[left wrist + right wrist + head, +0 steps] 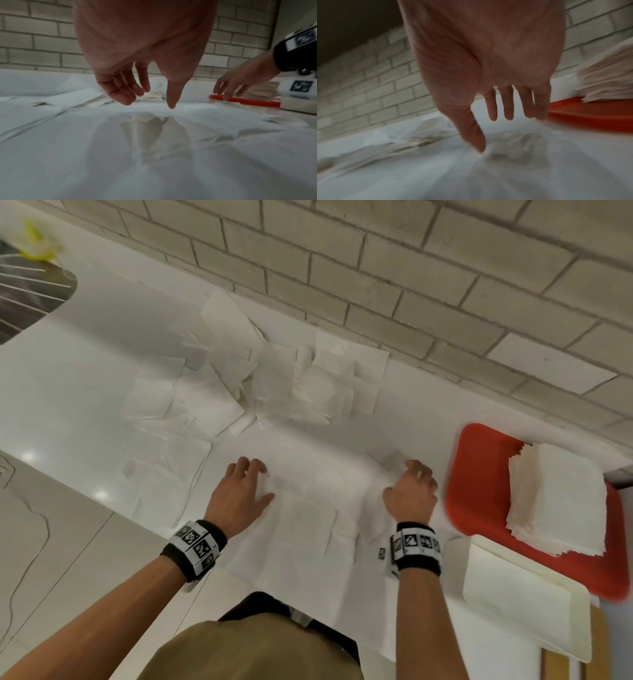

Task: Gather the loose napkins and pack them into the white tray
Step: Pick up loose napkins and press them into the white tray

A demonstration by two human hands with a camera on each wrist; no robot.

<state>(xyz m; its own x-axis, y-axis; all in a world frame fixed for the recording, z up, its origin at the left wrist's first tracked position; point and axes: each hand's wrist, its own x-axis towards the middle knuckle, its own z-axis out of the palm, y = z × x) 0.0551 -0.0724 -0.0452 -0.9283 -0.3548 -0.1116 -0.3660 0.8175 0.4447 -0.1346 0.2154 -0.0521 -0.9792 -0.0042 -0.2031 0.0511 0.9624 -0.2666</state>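
Napkins (308,508) lie flat beneath both hands' fingers. Left hand (239,491) and right hand (412,491) hover spread, holding nothing. White tray (524,594) sits right of them.

White counter (102,344) runs along a brick wall. Loose napkins (260,378) lie scattered across its middle and left, with more flat ones (308,518) at the near edge. Red tray (486,484) sits far right, touching the wall, and carries a napkin stack (561,498). White tray (520,597) sits near right, overlapping the red tray's near edge.
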